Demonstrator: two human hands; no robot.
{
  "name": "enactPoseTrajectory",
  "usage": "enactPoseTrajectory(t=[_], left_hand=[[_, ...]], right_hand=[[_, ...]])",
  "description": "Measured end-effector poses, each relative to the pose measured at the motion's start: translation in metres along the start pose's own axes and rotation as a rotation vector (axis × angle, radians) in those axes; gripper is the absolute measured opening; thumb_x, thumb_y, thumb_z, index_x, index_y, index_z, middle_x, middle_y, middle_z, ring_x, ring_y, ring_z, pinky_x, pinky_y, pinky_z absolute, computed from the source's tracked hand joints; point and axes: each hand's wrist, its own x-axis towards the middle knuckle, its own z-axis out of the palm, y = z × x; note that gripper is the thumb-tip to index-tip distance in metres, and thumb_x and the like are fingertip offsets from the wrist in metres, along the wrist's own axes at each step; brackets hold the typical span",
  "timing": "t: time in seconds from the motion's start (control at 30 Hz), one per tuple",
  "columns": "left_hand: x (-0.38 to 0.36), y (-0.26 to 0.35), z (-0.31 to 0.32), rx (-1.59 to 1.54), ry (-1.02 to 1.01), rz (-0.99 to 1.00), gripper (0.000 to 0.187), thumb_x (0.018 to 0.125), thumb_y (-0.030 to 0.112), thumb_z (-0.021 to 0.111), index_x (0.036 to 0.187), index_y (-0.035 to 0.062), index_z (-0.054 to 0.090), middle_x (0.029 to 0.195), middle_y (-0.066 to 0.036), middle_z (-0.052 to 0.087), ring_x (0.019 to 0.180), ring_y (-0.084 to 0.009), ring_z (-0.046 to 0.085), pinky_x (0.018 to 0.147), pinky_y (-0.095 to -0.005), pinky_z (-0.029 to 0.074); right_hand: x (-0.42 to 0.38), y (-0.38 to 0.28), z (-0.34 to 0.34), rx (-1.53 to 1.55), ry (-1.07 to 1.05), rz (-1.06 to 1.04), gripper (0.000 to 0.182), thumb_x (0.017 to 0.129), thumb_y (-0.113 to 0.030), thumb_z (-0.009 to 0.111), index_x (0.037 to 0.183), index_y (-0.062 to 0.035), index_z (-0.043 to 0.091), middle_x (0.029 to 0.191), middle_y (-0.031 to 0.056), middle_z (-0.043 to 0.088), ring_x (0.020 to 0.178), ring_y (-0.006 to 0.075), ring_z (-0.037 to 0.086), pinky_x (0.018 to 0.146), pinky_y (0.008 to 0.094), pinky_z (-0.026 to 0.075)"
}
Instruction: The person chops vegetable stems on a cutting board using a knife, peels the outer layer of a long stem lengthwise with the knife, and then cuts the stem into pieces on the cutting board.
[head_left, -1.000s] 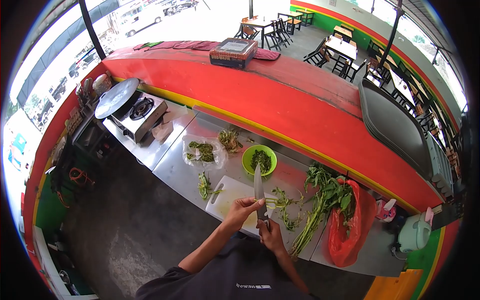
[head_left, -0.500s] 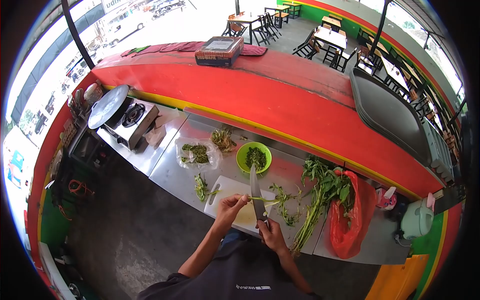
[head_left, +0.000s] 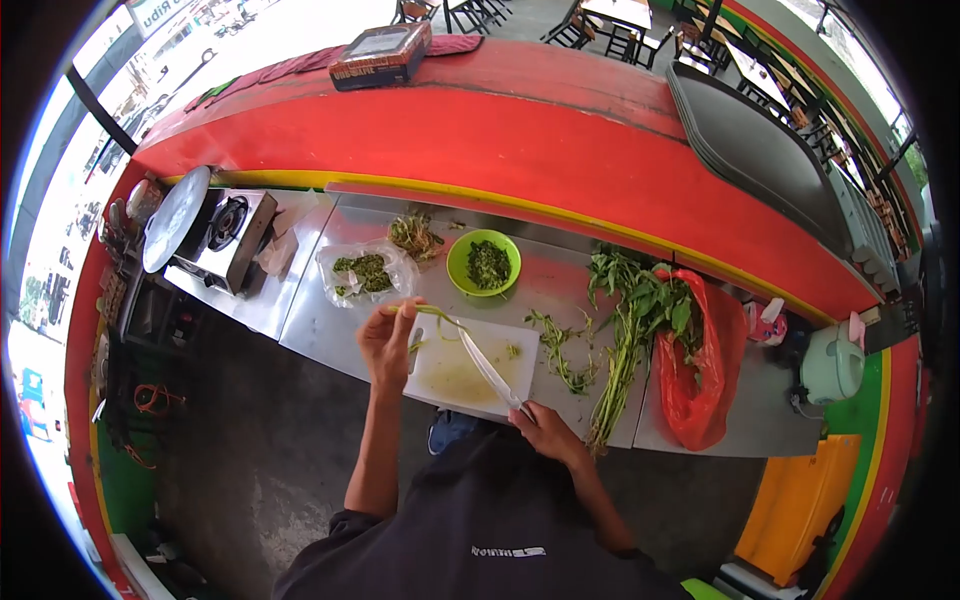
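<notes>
My left hand (head_left: 385, 345) is raised over the left edge of the cutting board, fingers pinched on a thin green stem (head_left: 432, 311) that curves toward the knife. In my right hand (head_left: 548, 433) is the handle of a kitchen knife (head_left: 484, 362), its blade slanting up and left above the white cutting board (head_left: 435, 380). A small green scrap (head_left: 513, 351) lies on the board. Behind it stands a lime-green bowl (head_left: 453, 270) of chopped greens (head_left: 488, 265). Loose leafy sprigs (head_left: 570, 350) lie right of the board.
Long-stemmed leafy greens (head_left: 625, 345) lie beside a red plastic bag (head_left: 690, 405). Left of the bowl are a clear bag (head_left: 400, 272) of greens and some root trimmings (head_left: 413, 235). A gas stove (head_left: 232, 240) stands at far left, a rice cooker (head_left: 832, 365) at far right.
My left hand has moved left and up with the stem, away from my right hand. The knife has tipped leftward over the board. The camera view has shifted.
</notes>
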Motion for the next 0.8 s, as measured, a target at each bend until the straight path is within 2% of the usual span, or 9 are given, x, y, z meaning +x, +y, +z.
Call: enactPoseTrajectory(t=[0.03, 0.17, 0.2, 0.27, 0.33, 0.43, 0.53, 0.63, 0.8], left_hand=[[0.012, 0.001, -0.004, -0.031, -0.020, 0.056, 0.008, 0.094, 0.009, 0.065, 0.094, 0.0004, 0.066, 0.097, -0.012, 0.071, 0.090, -0.0139, 0.065, 0.087, -0.0279, 0.050], [0.061, 0.012, -0.032, -0.110, 0.012, 0.122, 0.006, 0.096, 0.011, 0.062, 0.094, 0.0052, 0.063, 0.102, -0.013, 0.069, 0.098, -0.0206, 0.066, 0.093, -0.0368, 0.051], [0.071, 0.020, -0.035, -0.251, 0.018, 0.156, 0.008, 0.095, 0.011, 0.065, 0.095, 0.0028, 0.063, 0.102, -0.013, 0.069, 0.095, -0.0187, 0.066, 0.089, -0.0320, 0.051], [0.097, 0.025, -0.054, -0.242, 0.100, 0.235, 0.011, 0.094, 0.013, 0.067, 0.096, 0.0033, 0.063, 0.100, -0.012, 0.069, 0.096, -0.0191, 0.066, 0.089, -0.0319, 0.051], [0.117, 0.035, -0.070, -0.143, 0.168, 0.331, 0.012, 0.093, 0.013, 0.068, 0.096, 0.0033, 0.062, 0.098, -0.012, 0.069, 0.097, -0.0174, 0.065, 0.088, -0.0304, 0.051], [0.135, 0.045, -0.086, 0.208, 0.180, 0.428, 0.012, 0.090, 0.009, 0.071, 0.094, 0.0005, 0.064, 0.094, -0.009, 0.069, 0.084, -0.0138, 0.063, 0.080, -0.0271, 0.049], [0.146, 0.035, -0.089, 0.655, -0.110, 0.600, 0.012, 0.081, 0.000, 0.077, 0.089, 0.0021, 0.068, 0.087, -0.007, 0.069, 0.078, -0.0132, 0.061, 0.073, -0.0260, 0.047], [0.137, 0.002, -0.072, 0.774, -0.498, 0.471, 0.018, 0.070, -0.001, 0.081, 0.085, 0.0020, 0.073, 0.082, -0.008, 0.069, 0.071, -0.0185, 0.064, 0.067, -0.0323, 0.048], [0.096, -0.104, -0.063, 0.702, -1.083, 0.148, 0.011, 0.073, 0.008, 0.080, 0.081, 0.0031, 0.074, 0.077, -0.010, 0.069, 0.068, -0.0247, 0.066, 0.063, -0.0354, 0.052]], right_hand=[[-0.003, -0.009, -0.007, -0.096, -0.060, 0.093, 0.052, 0.095, -0.048, 0.054, 0.100, 0.0036, 0.059, 0.083, 0.0184, 0.064, 0.078, 0.0316, 0.062, 0.078, 0.0403, 0.048], [-0.011, 0.007, 0.003, -0.132, 0.054, 0.150, 0.055, 0.094, -0.049, 0.054, 0.111, 0.0028, 0.061, 0.098, 0.0234, 0.068, 0.096, 0.0384, 0.066, 0.083, 0.0417, 0.049], [-0.014, 0.009, 0.007, -0.116, 0.065, 0.162, 0.055, 0.094, -0.049, 0.054, 0.111, 0.0028, 0.061, 0.098, 0.0234, 0.068, 0.096, 0.0384, 0.066, 0.083, 0.0417, 0.049], [-0.015, 0.010, 0.013, -0.175, 0.130, 0.250, 0.054, 0.094, -0.049, 0.054, 0.110, 0.0027, 0.062, 0.099, 0.0234, 0.068, 0.096, 0.0403, 0.065, 0.083, 0.0429, 0.050], [-0.016, 0.011, 0.024, -0.166, 0.189, 0.239, 0.052, 0.094, -0.047, 0.055, 0.107, 0.0029, 0.061, 0.098, 0.0240, 0.067, 0.095, 0.0412, 0.064, 0.081, 0.0432, 0.050], [-0.012, 0.000, 0.037, -0.101, 0.233, 0.309, 0.050, 0.094, -0.046, 0.056, 0.105, 0.0027, 0.061, 0.096, 0.0247, 0.067, 0.092, 0.0412, 0.064, 0.079, 0.0436, 0.049], [-0.010, 0.000, 0.058, -0.060, 0.345, 0.291, 0.047, 0.095, -0.044, 0.057, 0.104, 0.0022, 0.060, 0.092, 0.0250, 0.066, 0.090, 0.0420, 0.064, 0.077, 0.0441, 0.049], [0.001, 0.008, 0.082, 0.023, 0.473, 0.311, 0.046, 0.095, -0.043, 0.057, 0.103, 0.0019, 0.060, 0.087, 0.0242, 0.066, 0.085, 0.0443, 0.063, 0.073, 0.0453, 0.049], [0.028, 0.042, 0.126, -0.103, 0.582, 0.238, 0.043, 0.096, -0.042, 0.054, 0.100, 0.0011, 0.058, 0.083, 0.0245, 0.066, 0.081, 0.0473, 0.062, 0.069, 0.0521, 0.049]])
